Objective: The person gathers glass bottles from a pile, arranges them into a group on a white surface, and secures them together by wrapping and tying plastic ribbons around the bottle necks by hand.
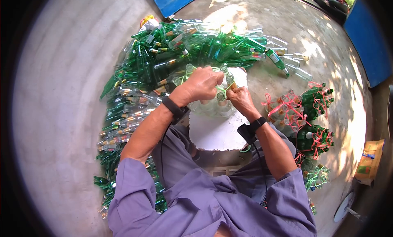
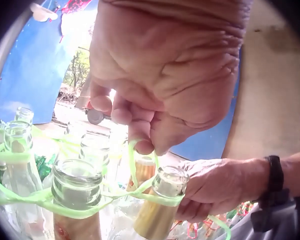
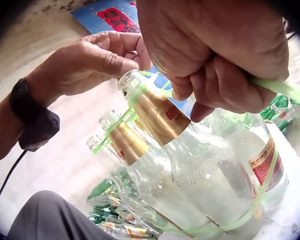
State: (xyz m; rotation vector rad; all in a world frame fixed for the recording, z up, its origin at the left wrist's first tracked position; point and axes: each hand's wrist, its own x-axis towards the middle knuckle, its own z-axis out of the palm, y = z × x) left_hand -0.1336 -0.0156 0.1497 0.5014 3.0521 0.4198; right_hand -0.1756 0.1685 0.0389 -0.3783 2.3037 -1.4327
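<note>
Clear glass bottles (image 3: 205, 165), some with gold neck foil, stand bunched upright on a white board (image 1: 213, 134). Light green plastic twine (image 2: 80, 212) loops around their necks, and another band circles their lower bodies. Over the bottle tops, my left hand (image 1: 201, 84) pinches a small loop of the twine between thumb and fingertip. My right hand (image 1: 242, 101) is beside a gold-foiled neck (image 3: 160, 112), its fingers curled round a strand of the same twine, whose tail (image 3: 285, 91) trails out behind the fist.
A large heap of green and clear bottles (image 1: 143, 57) lies beyond the board and along its left. Bundles of bottles tied with pink twine (image 1: 292, 114) stand on the right. A cardboard box (image 1: 369, 161) sits farther right, near blue door panels (image 1: 368, 40).
</note>
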